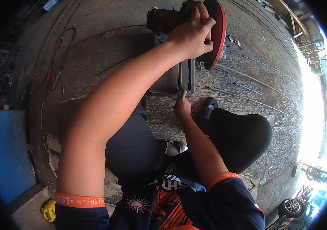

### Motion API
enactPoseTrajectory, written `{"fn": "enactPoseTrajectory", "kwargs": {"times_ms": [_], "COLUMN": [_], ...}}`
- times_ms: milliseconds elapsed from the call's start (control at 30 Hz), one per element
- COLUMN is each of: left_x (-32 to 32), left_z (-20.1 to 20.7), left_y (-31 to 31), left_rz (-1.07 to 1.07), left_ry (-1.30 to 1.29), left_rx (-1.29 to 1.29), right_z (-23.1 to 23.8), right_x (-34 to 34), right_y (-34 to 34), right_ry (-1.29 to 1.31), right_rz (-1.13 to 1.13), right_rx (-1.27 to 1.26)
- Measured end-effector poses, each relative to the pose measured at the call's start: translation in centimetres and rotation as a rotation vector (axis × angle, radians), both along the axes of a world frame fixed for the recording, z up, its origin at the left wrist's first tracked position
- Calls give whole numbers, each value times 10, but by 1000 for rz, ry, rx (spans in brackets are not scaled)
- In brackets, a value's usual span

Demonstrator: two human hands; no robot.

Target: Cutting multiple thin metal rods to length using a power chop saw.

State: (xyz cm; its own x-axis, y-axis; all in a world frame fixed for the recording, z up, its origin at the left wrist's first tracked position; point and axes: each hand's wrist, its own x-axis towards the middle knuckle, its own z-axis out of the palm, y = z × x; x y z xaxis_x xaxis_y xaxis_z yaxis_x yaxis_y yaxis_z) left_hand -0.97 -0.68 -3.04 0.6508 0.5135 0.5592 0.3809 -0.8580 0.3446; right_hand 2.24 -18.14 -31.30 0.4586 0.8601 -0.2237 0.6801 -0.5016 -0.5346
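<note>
A cut-off saw with a round red guard [220, 36] stands on the floor ahead of me, its dark motor housing [163, 20] to the left. My left hand [192, 36] reaches far forward, fingers curled over the red part beside the guard. Below it lies the saw's grey base [189, 76]. At the near end of this base my right hand [182, 104] closes round the end of a thin metal rod [180, 73], which runs along the base. My left forearm and hand hide part of the saw.
Several thin metal rods [249, 89] lie on the worn floor to the right. A shoe [210, 103] is close to my right hand. A blue panel [8, 153] stands at left, with a yellow object [49, 210] below it. At lower right is a wheel [291, 207].
</note>
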Motion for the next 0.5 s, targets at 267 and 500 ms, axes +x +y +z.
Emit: {"fn": "enactPoseTrajectory", "kwargs": {"times_ms": [267,500], "left_x": [-1,0], "left_z": [2,1], "left_y": [-2,-2], "left_rz": [-3,12], "left_ry": [10,-16], "left_rx": [-51,5], "right_z": [9,15], "right_x": [-3,5], "right_y": [-2,-1], "right_ry": [-210,-112], "right_rz": [17,1], "right_rx": [91,167]}}
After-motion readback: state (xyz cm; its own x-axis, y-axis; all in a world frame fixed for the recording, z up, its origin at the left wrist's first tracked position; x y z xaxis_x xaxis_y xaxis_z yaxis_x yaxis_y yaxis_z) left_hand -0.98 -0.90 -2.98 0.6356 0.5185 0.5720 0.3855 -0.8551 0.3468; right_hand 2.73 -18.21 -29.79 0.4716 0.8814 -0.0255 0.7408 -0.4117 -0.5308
